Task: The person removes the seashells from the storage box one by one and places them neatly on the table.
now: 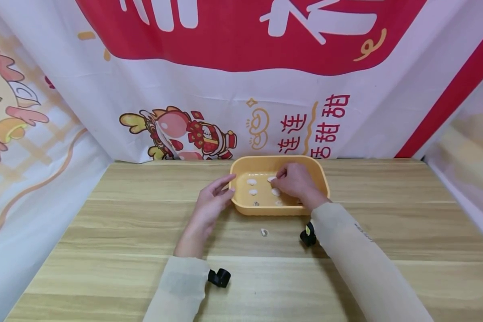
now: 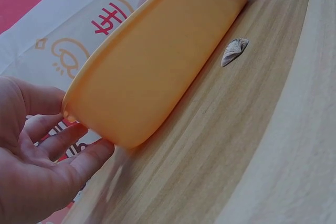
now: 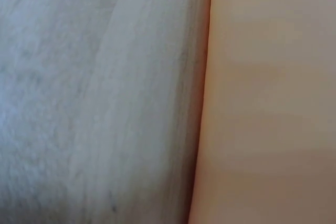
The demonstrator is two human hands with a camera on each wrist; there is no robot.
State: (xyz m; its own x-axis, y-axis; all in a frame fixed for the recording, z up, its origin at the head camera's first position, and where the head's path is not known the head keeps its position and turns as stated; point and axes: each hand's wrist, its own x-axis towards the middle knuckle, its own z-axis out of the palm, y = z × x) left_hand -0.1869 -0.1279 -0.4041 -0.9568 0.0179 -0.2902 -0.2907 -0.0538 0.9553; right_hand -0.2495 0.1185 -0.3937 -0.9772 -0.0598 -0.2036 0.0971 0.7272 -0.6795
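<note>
A yellow plastic tray (image 1: 279,159) sits on the wooden table (image 1: 116,232) with several small white shells (image 1: 251,181) in it. My left hand (image 1: 215,199) rests beside the tray's near-left corner, its straight fingers touching the outer wall (image 2: 157,61); the left hand (image 2: 47,166) holds nothing. My right hand (image 1: 294,181) reaches down inside the tray with fingers curled, its tips pinching a white shell (image 1: 271,179). One more shell (image 1: 264,232) lies on the table just in front of the tray, also seen as the ribbed shell (image 2: 234,51). The right wrist view shows only the tray wall (image 3: 268,98), blurred.
A printed red and white cloth backdrop (image 1: 241,89) hangs behind the table and down both sides. Black wrist cameras (image 1: 219,277) sit on both sleeves. Bare wood stretches left, right and in front of the tray.
</note>
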